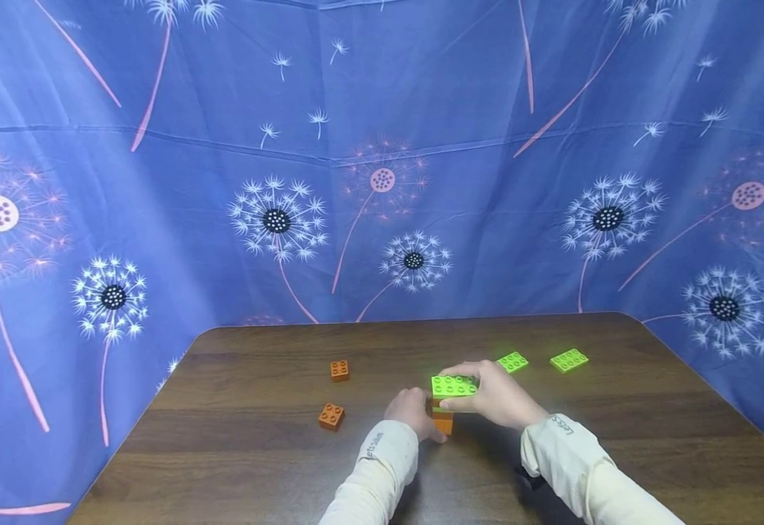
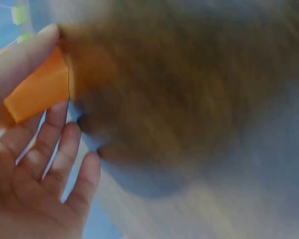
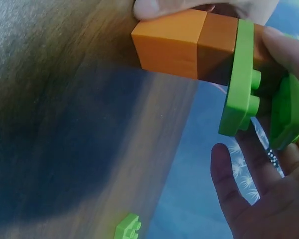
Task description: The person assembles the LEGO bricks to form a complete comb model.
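Observation:
A stack of toy building bricks stands on the table in front of me. Its base is an orange brick [image 3: 169,42], with a darker orange brick [image 3: 218,47] above. Over that sit a flat green brick [image 3: 237,84], another orange brick and a green top brick [image 1: 450,385]. My left hand [image 1: 411,412] pinches the base between thumb and fingers; in the left wrist view the orange brick [image 2: 42,92] shows between them. From the right, my right hand [image 1: 500,397] grips the stack's upper end around the green top brick. Whether the top brick is fully seated is unclear.
Two loose orange bricks, one farther back [image 1: 339,370] and one nearer [image 1: 332,416], lie left of the stack. Behind my right hand lies a flat green brick [image 1: 512,362], with another green brick [image 1: 568,360] farther right. A blue patterned cloth [image 1: 382,87] hangs behind the wooden table [image 1: 238,452].

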### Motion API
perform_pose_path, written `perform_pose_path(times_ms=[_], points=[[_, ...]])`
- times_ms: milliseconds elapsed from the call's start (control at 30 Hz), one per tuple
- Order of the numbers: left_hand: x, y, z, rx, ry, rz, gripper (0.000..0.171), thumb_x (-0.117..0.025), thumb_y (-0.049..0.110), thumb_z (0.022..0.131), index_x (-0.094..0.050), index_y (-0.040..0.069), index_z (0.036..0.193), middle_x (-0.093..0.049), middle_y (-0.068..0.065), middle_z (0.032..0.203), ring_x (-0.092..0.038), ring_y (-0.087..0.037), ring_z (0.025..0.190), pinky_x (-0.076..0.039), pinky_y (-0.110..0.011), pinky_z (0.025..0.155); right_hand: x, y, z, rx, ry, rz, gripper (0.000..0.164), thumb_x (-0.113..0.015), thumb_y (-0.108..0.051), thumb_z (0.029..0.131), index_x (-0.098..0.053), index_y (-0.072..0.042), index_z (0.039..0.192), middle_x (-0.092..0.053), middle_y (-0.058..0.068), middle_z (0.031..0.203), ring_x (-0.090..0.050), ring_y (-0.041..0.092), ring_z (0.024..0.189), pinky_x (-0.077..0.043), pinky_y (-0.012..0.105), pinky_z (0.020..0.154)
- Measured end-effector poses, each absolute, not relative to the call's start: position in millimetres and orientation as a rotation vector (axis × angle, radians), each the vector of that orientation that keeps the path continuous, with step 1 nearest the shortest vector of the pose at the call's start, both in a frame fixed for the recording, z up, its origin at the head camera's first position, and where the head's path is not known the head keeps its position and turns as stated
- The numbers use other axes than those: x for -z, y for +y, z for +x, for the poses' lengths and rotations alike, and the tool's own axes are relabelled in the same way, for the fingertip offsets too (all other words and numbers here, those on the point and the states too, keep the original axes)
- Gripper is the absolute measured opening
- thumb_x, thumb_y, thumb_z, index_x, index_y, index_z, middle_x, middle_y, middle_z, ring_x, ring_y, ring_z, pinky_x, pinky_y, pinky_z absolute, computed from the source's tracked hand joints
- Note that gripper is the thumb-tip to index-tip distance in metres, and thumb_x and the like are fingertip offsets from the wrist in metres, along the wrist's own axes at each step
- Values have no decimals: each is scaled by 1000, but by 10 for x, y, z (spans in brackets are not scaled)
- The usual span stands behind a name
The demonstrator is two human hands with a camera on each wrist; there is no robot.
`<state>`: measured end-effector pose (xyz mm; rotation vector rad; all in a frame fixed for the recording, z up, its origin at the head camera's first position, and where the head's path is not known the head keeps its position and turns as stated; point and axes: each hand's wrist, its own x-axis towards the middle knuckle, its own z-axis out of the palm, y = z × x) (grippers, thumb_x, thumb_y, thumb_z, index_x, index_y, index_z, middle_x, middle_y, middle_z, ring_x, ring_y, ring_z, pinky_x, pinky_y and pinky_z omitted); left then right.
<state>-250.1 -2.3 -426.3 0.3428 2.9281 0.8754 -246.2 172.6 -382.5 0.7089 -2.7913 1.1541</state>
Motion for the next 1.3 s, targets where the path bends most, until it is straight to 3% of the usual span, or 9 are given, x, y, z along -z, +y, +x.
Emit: perform_pose_path(times_ms=[200,333,467,567,700,867,1067,1300], points=[[4204,-172,-2504,-903,2826,506,61,-95,11,65,-69,1,119,-73,-8,104,-67,-26,100,-53,-39,92,3848,1744,-2491,-1237,-2802,687,51,-89,-28,76,-73,-4,119,-75,9,110,-66,20,96,-54,43,84],[4141,-343,-2455,-894,2849,576,61,-93,9,67,-68,5,123,-72,-7,108,-67,-26,104,-52,-39,94,3869,1751,-2500,-1290,-2803,657,52,-89,-26,76,-73,-4,119,-75,9,108,-65,18,92,-53,41,82],[4047,-620,-2441,-743,2963,604,59,-93,12,68,-71,10,122,-67,-15,126,-62,-35,120,-51,-48,98,3886,1750,-2506,-1314,-2812,618,53,-90,-28,75,-73,-5,119,-75,6,104,-64,16,89,-53,41,82],[3961,-868,-2447,-590,3047,604,57,-92,11,67,-72,11,120,-64,-19,130,-61,-40,119,-52,-52,94,3882,1750,-2506,-1305,-2821,603,53,-90,-28,74,-74,-5,119,-75,4,103,-65,17,92,-53,44,85],[3889,-1151,-2436,-427,3144,580,54,-93,5,61,-74,9,112,-68,-14,112,-68,-37,100,-57,-48,80,3875,1755,-2508,-1296,-2829,603,54,-91,-29,74,-73,-4,119,-75,5,106,-66,20,97,-53,47,90],[3912,-1323,-2400,-331,3185,569,49,-92,-2,56,-77,11,101,-69,-7,95,-69,-31,87,-56,-43,69,3877,1764,-2509,-1296,-2824,624,53,-90,-27,75,-73,-3,118,-75,5,105,-65,18,95,-53,43,87],[4060,-1360,-2392,-138,3290,604,14,-80,2,71,-72,13,75,-70,-5,78,-68,-27,69,-53,-41,57,3870,1757,-2498,-1264,-2812,648,53,-90,-29,75,-74,-4,118,-75,8,110,-68,27,103,-53,49,93],[4023,-1294,-2370,-144,3390,578,21,-77,5,65,-58,13,67,-66,-6,69,-63,-26,57,-50,-41,50,3876,1761,-2500,-1245,-2817,645,52,-90,-30,75,-75,-6,118,-74,8,116,-64,35,116,-50,53,98]])
